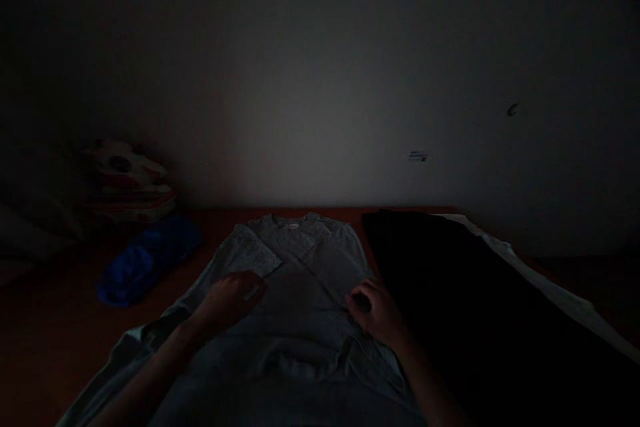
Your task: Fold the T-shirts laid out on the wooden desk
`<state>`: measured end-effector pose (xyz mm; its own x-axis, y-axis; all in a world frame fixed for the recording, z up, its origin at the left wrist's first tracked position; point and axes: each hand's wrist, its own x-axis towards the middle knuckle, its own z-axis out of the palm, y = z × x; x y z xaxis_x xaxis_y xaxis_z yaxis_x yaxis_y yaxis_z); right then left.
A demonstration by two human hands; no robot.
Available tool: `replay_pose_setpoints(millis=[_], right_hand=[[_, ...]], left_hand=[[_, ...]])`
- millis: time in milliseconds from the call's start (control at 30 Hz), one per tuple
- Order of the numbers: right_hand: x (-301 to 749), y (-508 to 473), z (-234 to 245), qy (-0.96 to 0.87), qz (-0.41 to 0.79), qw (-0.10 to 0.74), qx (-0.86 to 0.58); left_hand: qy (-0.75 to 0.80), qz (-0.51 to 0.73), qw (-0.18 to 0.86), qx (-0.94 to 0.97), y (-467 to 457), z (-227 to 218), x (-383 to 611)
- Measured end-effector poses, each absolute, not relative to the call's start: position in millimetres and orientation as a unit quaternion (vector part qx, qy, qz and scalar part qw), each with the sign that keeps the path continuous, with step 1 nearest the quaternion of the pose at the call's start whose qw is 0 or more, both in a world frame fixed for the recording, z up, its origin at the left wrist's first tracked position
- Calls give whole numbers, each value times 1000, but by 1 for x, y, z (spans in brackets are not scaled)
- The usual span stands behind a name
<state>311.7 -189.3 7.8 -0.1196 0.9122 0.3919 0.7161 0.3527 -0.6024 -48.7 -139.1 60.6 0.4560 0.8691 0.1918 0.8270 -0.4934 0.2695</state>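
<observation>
A grey T-shirt (300,300) lies spread out in front of me, neckline at the far end, both short sleeves folded inward over its front. My left hand (235,293) is over its left side, just below the left sleeve (250,250). Its fingers are loosely bent, with a gap between them and the thumb. At the right edge of the shirt is my right hand (376,310), fingers and thumb curved with a dark gap between them. No cloth shows in either hand; dim light hides whether the fingertips touch the shirt. Wrinkles cross the lower part.
Black cloth (465,307) covers the right side, with white cloth (540,270) showing along its far edge. A blue bundle (150,257) lies left on the reddish-brown surface (45,333). Behind it, a plush toy (127,163) rests on a box (133,205). A wall (310,93) stands behind.
</observation>
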Motion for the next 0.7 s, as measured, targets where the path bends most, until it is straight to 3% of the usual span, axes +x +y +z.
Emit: replay_pose_setpoints(millis=[267, 500, 700], right_hand=[[329, -218, 27, -737, 222, 335, -544], [379, -271, 38, -772, 221, 190, -564], [367, -278, 38, -751, 184, 185, -607]], left_hand=[[528, 134, 6, 838, -210, 45, -194], [486, 181, -19, 855, -225, 17, -223], [562, 184, -34, 806, -210, 24, -226]])
